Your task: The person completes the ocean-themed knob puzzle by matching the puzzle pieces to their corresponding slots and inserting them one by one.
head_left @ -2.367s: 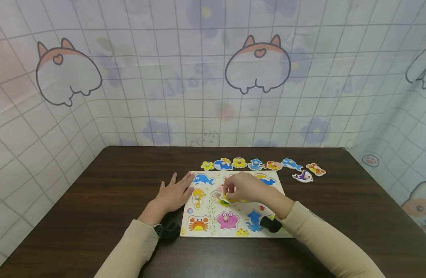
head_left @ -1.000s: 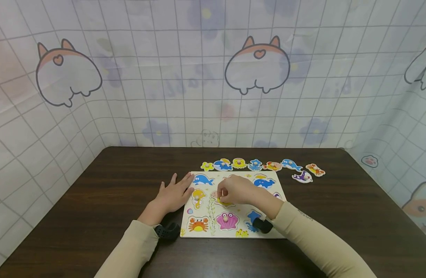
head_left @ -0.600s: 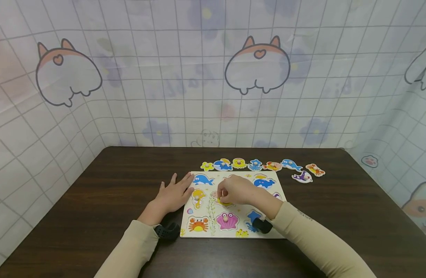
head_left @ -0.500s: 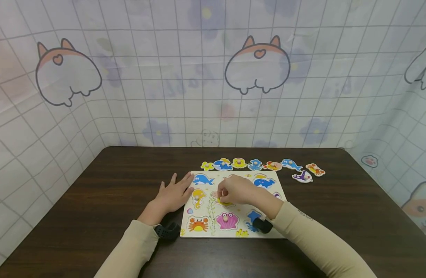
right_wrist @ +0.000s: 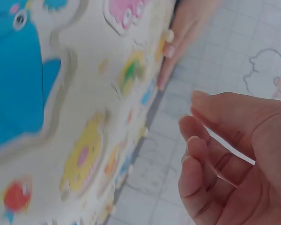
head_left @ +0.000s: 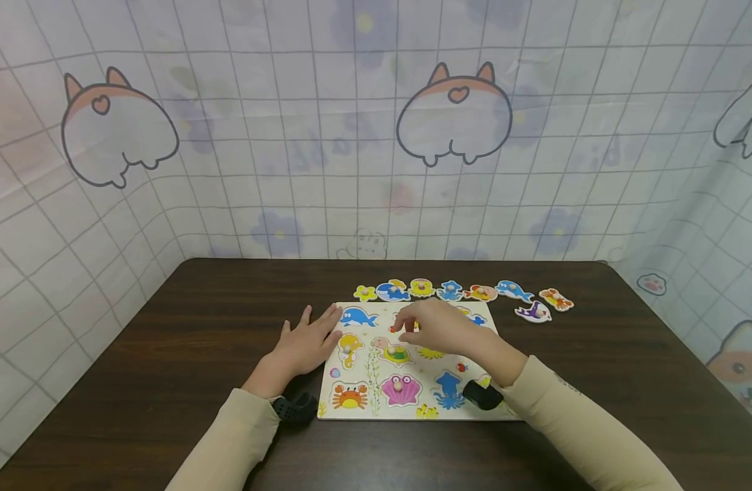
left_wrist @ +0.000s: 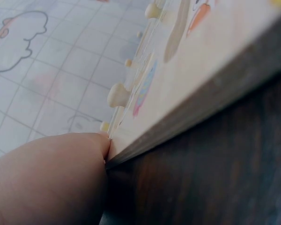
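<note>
Left hand (head_left: 308, 343) spread, right hand (head_left: 442, 329) empty; the green-and-yellow wooden turtle piece (head_left: 399, 354) seems light, stiff: pinch its pale knob (head_left: 392, 350).

At lower left I observe the left hand (left_wrist: 49, 180), in contact with the corner of the wooden knob-puzzle board (left_wrist: 199, 105). Rounded knobs (left_wrist: 118, 95) project from the board face near a blue-and-pink print (left_wrist: 144, 89). Dark tabletop (left_wrist: 215, 168) lies below; grid-patterned backdrop (left_wrist: 68, 70) stands behind.
</note>
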A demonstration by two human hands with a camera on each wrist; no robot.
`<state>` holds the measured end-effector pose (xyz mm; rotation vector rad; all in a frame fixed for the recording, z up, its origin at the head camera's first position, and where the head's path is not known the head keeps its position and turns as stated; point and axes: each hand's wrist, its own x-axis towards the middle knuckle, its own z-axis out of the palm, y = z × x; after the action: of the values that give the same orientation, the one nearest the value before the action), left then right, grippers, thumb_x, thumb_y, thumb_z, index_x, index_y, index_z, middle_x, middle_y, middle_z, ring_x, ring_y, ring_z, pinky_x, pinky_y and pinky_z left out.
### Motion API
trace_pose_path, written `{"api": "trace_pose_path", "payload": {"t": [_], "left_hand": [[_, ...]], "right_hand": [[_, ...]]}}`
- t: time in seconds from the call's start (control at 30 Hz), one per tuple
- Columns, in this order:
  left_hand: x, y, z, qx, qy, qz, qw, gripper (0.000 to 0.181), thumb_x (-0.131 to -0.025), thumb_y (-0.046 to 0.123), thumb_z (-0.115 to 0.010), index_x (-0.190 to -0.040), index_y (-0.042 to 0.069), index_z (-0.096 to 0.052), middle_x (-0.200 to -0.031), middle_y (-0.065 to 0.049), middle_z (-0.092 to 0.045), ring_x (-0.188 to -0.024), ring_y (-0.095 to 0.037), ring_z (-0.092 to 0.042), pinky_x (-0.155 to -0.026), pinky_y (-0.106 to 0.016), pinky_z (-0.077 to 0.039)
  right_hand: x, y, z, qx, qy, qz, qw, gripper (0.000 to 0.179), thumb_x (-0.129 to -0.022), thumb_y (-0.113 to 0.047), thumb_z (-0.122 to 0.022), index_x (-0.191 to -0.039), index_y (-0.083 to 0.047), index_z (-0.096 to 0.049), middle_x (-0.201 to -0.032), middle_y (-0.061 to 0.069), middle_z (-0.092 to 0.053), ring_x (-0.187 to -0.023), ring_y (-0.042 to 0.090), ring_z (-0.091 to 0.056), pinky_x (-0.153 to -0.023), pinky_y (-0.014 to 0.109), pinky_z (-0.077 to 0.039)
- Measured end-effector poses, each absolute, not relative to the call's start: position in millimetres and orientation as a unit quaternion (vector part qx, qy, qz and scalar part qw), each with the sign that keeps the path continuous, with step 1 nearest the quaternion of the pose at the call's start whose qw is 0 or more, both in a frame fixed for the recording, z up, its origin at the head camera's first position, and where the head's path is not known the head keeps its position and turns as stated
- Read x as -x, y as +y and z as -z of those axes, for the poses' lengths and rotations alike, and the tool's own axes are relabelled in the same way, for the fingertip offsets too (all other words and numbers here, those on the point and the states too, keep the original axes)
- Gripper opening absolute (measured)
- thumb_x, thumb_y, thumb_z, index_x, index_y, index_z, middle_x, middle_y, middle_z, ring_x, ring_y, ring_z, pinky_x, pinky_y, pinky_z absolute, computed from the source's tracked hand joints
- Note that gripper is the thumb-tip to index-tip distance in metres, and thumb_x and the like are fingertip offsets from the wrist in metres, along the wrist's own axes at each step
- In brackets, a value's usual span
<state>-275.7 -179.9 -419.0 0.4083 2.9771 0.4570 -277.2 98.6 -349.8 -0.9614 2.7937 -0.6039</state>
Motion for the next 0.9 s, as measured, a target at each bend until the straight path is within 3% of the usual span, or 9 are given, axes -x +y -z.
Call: {"api": "trace_pose_path", "payload": {"t": [0.37, 0.57, 0.9], "left_hand": [[273.1, -179.3, 415.9, -0.139, 0.977, -0.152, 0.053, 0.063, -0.109, 0.041, -0.043, -0.165, 0.017, -0.024, -0.17, -0.006, -0.019, -0.153, -0.047, -0.008, -0.112, -0.078, -0.006], [276.0, -180.5, 418.4, -0.137, 0.978, -0.149, 0.052, 0.064, -0.109, 0.041, -0.043, -0.165, 0.018, -0.023, -0.17, -0.005, -0.018, -0.154, -0.047, -0.007, -0.112, -0.078, -0.005], [274.8, -180.0, 419.1, -0.14, 0.977, -0.149, 0.055, 0.064, -0.11, 0.041, -0.042, -0.166, 0.018, -0.022, -0.17, -0.005, -0.017, -0.154, -0.047, -0.007, -0.112, -0.078, -0.006]], "right_hand": [[277.5, 149.1, 334.7, 0.283, 0.928, 0.243, -0.006, 0.015, -0.095, -0.012, -0.074, -0.109, -0.009, -0.077, -0.089, -0.004, -0.067, -0.072, 0.015, -0.055, -0.061, 0.03, -0.049], [281.9, 178.8, 333.0, 0.255, 0.931, 0.257, -0.038, 0.02, -0.096, -0.01, -0.071, -0.115, -0.004, -0.075, -0.096, 0.003, -0.069, -0.08, 0.02, -0.057, -0.063, 0.032, -0.05], [288.2, 224.3, 335.2, 0.21, 0.935, 0.27, -0.09, 0.016, -0.097, -0.011, -0.07, -0.11, -0.005, -0.076, -0.097, 0.006, -0.07, -0.08, 0.023, -0.057, -0.063, 0.034, -0.047]]}}
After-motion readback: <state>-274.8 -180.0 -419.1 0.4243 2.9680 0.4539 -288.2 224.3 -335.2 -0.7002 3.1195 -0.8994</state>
